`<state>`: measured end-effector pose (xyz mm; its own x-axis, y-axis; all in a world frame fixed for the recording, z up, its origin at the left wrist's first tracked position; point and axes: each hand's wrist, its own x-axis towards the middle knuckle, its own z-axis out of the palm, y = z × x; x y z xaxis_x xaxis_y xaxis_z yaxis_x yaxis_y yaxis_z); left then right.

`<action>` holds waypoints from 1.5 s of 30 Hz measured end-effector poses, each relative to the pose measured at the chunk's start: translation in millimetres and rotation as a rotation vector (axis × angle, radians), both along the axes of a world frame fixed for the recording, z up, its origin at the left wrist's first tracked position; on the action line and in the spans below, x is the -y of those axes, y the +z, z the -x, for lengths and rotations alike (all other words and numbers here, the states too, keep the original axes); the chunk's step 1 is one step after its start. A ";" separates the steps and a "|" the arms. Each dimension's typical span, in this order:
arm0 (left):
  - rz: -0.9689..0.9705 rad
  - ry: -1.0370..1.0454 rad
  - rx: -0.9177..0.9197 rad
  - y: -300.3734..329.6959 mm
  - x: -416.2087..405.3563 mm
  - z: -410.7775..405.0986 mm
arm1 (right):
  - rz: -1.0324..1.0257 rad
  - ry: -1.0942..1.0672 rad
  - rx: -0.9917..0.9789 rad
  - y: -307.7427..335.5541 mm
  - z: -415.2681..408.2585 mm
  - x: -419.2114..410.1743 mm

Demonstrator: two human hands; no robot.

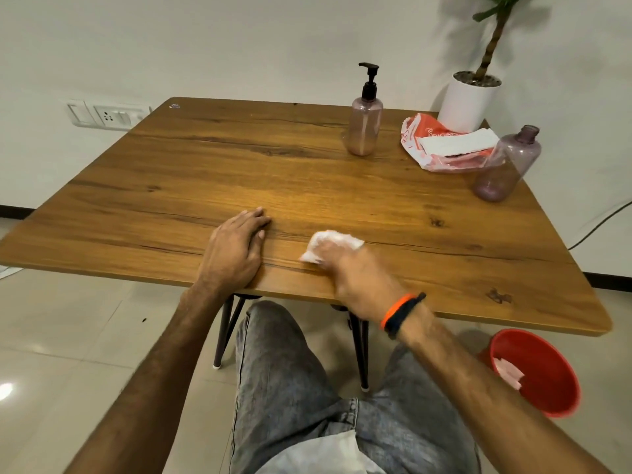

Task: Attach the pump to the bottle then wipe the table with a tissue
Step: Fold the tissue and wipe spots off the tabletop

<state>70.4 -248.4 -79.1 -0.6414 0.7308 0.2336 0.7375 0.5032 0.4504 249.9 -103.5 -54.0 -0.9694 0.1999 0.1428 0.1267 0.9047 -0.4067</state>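
Right hand [355, 268] grips tissue [328, 244] on table [307, 179]; left hand [236, 248] flat.

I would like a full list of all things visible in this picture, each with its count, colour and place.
table: one, brown wood, centre
bottle with pump: one, pinkish with black pump, upright, far side
bottle without pump: one, purple, open neck, right edge
tissue pack: one, orange and white, between the bottles
plant pot: one, white, far right corner
bucket: one, red, floor at right
wall socket: one, white, left wall
tissue: one, white, near edge, under right hand
left hand: flat on table
right hand: holds tissue
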 end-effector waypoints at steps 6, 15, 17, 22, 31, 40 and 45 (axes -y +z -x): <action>0.004 0.001 0.016 0.0 0.5 2.9 | 0.348 0.264 -0.013 10.8 -15.7 50.6; 0.021 0.053 0.008 0.5 12.1 8.3 | 0.040 -0.341 -0.059 15.1 31.2 -76.0; 0.023 0.051 0.005 1.4 12.1 7.5 | -0.051 -0.302 0.033 5.8 39.2 -72.5; 0.026 0.046 0.002 0.9 12.6 7.4 | -0.082 -0.080 0.023 -4.3 36.9 -19.4; 0.025 0.046 -0.014 -2.0 12.7 10.0 | 0.326 0.214 0.082 47.0 -1.6 45.4; 0.028 0.050 -0.007 -1.3 12.7 7.4 | -0.030 -0.027 0.043 16.9 76.8 -38.5; 0.025 0.054 -0.018 -1.9 12.0 7.3 | -0.017 0.277 0.042 4.6 52.0 0.0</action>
